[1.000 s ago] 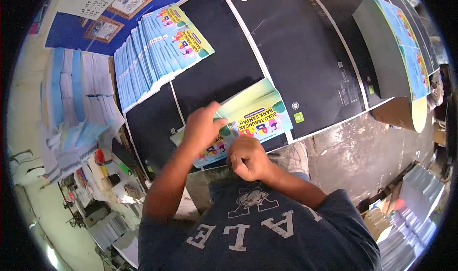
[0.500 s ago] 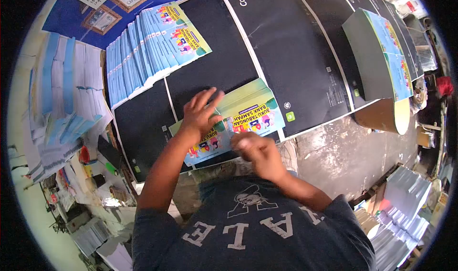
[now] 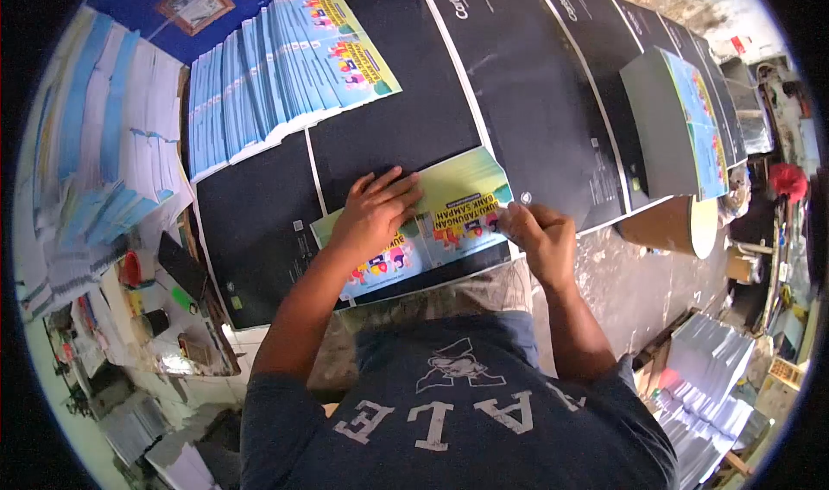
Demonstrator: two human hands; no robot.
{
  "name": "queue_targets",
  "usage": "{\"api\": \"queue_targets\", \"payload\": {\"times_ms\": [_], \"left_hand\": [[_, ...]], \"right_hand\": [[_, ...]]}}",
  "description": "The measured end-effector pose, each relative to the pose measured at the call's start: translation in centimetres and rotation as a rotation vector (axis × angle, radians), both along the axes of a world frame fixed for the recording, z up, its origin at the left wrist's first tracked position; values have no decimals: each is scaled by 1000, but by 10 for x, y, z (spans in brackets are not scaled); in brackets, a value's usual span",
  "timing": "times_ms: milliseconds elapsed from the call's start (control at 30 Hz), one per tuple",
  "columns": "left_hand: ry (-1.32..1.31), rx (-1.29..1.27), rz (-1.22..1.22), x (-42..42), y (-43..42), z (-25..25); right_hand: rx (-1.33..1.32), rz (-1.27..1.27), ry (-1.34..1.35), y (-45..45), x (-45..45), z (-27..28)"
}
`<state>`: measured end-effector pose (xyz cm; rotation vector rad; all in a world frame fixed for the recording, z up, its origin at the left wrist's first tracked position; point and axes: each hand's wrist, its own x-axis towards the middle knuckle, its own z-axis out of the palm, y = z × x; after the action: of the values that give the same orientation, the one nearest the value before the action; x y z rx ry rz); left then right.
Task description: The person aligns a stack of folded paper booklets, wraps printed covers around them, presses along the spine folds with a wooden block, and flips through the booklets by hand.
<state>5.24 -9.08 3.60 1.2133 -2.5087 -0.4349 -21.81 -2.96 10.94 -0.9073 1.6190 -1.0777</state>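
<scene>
Left hand (image 3: pixel 376 215) is lying palm-down on the printed booklet (image 3: pixel 429 229), pretty much mid-frame, fingers a bit spread, not gripping anything; right hand (image 3: pixel 542 238) is curled up at the booklet's right edge, can't tell if it's actually pinching it; fanned booklets (image 3: pixel 276 71) sit upper left, another stack (image 3: pixel 661 127) upper right, all on black boards (image 3: pixel 544 93).

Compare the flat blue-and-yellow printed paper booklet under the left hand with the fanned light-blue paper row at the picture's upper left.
The blue-and-yellow printed paper booklet lies flat; the fanned light-blue paper row overlaps in many layers. The left hand rests on the booklet; no hand touches the row. Both show similar colourful cartoon print.
</scene>
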Motion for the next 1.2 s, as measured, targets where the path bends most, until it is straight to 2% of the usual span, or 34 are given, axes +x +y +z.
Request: {"api": "queue_targets", "payload": {"times_ms": [67, 100, 133, 200, 267, 333, 400, 467, 500, 533, 600, 633, 700, 733, 800, 833, 867, 933, 1000, 1067, 1100, 1133, 1200], "left_hand": [[26, 44, -3, 5, 5, -4], [5, 78, 18, 2, 6, -6], [3, 91, 31, 2, 7, -5], [78, 143, 35, 5, 7, -3], [76, 111, 45, 8, 0, -12], [140, 154, 37, 8, 9, -10], [89, 156, 37, 6, 4, -7], [129, 133, 24, 8, 10, -5], [173, 107, 0, 9, 10, -7], [175, 121, 15, 10, 16, -9], [169, 60, 6, 12, 12, -7], [237, 77, -17, 11, 6, -11], [217, 74, -46, 14, 16, -15], [201, 22, -59, 13, 8, -13], [261, 91, -41, 11, 4, -15], [317, 171, -18, 12, 8, -18], [317, 186, 2, 13, 9, -21], [320, 249, -48, 15, 3, -21], [226, 287, -91, 22, -8, -32], [160, 359, -265, 23, -20, -41], [86, 381, -321, 24, -27, -34], [87, 387, -312, 26, -24, -28], [52, 339, -330, 33, -25, -13]], "right_hand": [[-56, 204, 139, 7, 17, 30], [-363, 257, 71, 12, 33, 34], [-470, 379, 38, 14, 42, 45], [-298, 539, 456, 9, 67, 6], [-343, 522, 373, 2, 66, 3], [-123, 527, 346, 9, 68, 14], [-155, 539, 441, 9, 78, 30], [-503, 558, 129, 13, 91, 56], [-565, 557, 39, 17, 99, 61], [-452, 678, 402, 17, 105, 43], [-411, 702, 371, 23, 113, 7], [-436, 723, 374, 13, 110, 4], [-300, 741, 364, 20, 105, 9], [-315, 746, 373, 15, 108, 18], [-509, 678, 266, 17, 121, 40], [-604, 688, 49, 19, 127, 48], [-589, 704, 37, 21, 130, 36], [-530, 802, 354, 27, 133, -2], [-538, 834, 308, 24, 134, -6], [-120, 748, -17, 25, 127, 9], [-241, 850, -30, 20, 125, 4], [-236, 858, -36, 24, 124, 3], [-64, 850, 113, 28, 126, 16]]}}
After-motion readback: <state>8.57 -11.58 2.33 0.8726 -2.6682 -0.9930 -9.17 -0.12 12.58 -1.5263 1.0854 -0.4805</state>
